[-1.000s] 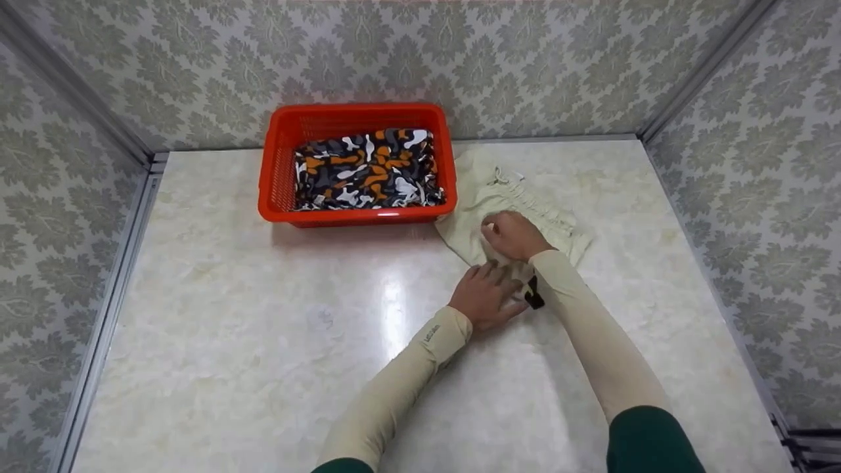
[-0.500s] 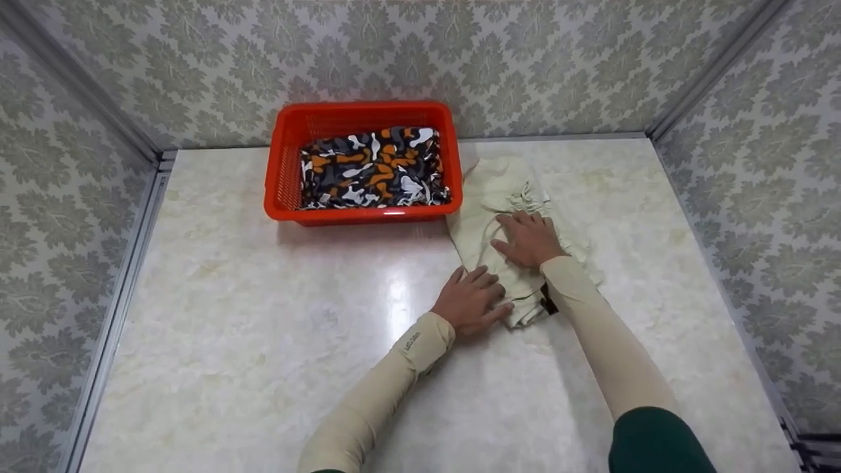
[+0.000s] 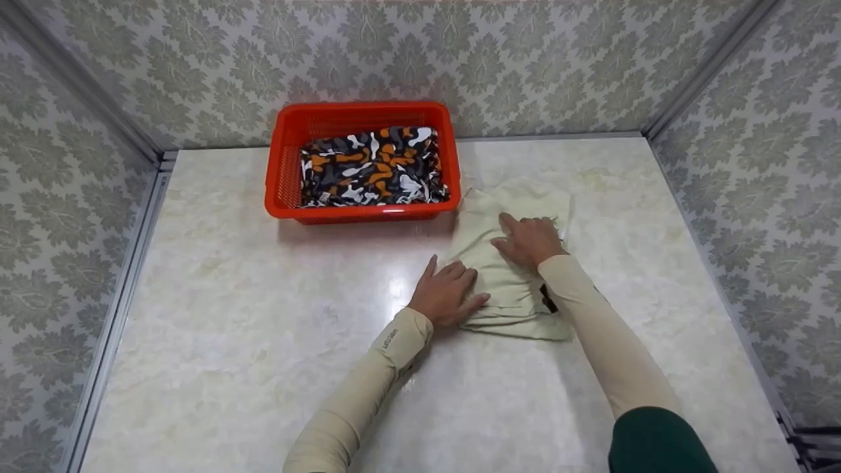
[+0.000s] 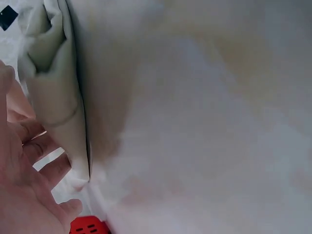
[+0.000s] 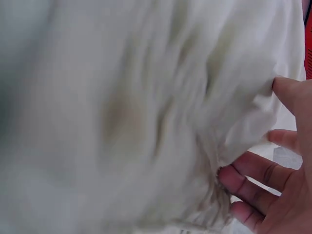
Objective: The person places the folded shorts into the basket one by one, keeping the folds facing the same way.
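Note:
A cream garment (image 3: 499, 282) lies flattened into a rough rectangle right of the basket. My left hand (image 3: 443, 293) rests at its lower left edge with the fingers spread; in the left wrist view the fingertips (image 4: 57, 168) meet the side of the folded cloth. Over the upper right part lies my right hand (image 3: 529, 242), index finger stretched out. In the right wrist view its fingers (image 5: 256, 175) touch a gathered edge of the garment, and the thumb is against the cloth. A small black patch (image 3: 548, 299) shows beside the right wrist.
A red plastic basket (image 3: 279, 164) stands against the back wall, holding a folded cloth (image 3: 374, 164) patterned in black, orange, grey and white. Patterned walls (image 3: 407, 59) enclose the pale tabletop (image 3: 263, 328) at the back and both sides.
The garment has been spread and drawn toward the front, its right side now narrower and straighter. My left hand has slid left and down. The right hand opened from a fist, then stayed on the cloth.

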The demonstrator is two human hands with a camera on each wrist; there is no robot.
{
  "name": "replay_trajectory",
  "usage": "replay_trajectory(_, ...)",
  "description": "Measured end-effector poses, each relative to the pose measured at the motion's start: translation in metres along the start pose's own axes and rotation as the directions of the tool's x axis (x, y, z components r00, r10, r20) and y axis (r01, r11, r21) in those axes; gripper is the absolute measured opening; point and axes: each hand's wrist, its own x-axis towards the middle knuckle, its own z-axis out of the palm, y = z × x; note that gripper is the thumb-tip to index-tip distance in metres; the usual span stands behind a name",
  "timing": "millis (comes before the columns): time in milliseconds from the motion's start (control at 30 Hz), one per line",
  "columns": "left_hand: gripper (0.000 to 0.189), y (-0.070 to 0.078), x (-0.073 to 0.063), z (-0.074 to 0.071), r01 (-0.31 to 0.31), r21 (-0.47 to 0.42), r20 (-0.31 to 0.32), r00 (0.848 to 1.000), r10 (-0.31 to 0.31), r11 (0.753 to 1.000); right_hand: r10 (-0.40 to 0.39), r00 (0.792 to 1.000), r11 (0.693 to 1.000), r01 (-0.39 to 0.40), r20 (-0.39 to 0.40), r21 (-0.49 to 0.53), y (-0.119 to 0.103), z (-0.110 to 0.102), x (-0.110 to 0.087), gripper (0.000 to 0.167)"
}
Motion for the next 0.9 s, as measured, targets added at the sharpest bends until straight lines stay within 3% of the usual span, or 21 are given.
replay_trajectory(267, 0.056, -0.015, -0.006, -0.007, 0.033, 0.043, -0.013, 0.999, -0.032, 0.999, 0.076, 0.98, 0.993, -0.092, 0.182, 0.081, -0.007, -0.004, -0.002, 0.054)
replay_trajectory(400, 0.054, -0.025, -0.013, -0.01, 0.072, 0.053, -0.015, 0.997, -0.072, 0.996, 0.085, 0.971, 0.973, -0.129, 0.225, 0.189, -0.01, -0.006, -0.003, 0.052)
replay_trajectory(467, 0.055, -0.031, -0.018, -0.011, 0.095, 0.064, 0.0, 0.995, -0.095, 0.993, 0.082, 0.978, 0.959, -0.13, 0.191, 0.252, -0.009, -0.006, -0.003, 0.051)
replay_trajectory(567, 0.058, -0.039, -0.025, -0.013, 0.131, 0.074, 0.037, 0.99, -0.133, 0.989, 0.101, 0.992, 0.955, -0.117, 0.072, 0.272, -0.001, -0.002, -0.004, 0.051)
replay_trajectory(667, 0.059, -0.048, -0.031, -0.017, 0.153, 0.062, 0.06, 0.986, -0.156, 0.986, 0.187, 0.982, 0.944, -0.172, -0.028, 0.281, 0.01, 0.007, -0.009, 0.065)
replay_trajectory(733, 0.058, -0.053, -0.034, -0.02, 0.151, 0.041, 0.059, 0.986, -0.154, 0.988, 0.271, 0.962, 0.916, -0.247, -0.032, 0.317, 0.017, 0.012, -0.013, 0.084)
replay_trajectory(833, 0.055, -0.063, -0.036, -0.026, 0.144, 0.025, 0.055, 0.988, -0.145, 0.989, 0.364, 0.931, 0.847, -0.345, 0.032, 0.403, 0.021, 0.014, -0.02, 0.109)
replay_trajectory(900, 0.051, -0.07, -0.036, -0.029, 0.141, 0.031, 0.03, 0.989, -0.142, 0.989, 0.39, 0.916, 0.804, -0.387, 0.091, 0.452, 0.022, 0.011, -0.021, 0.117)
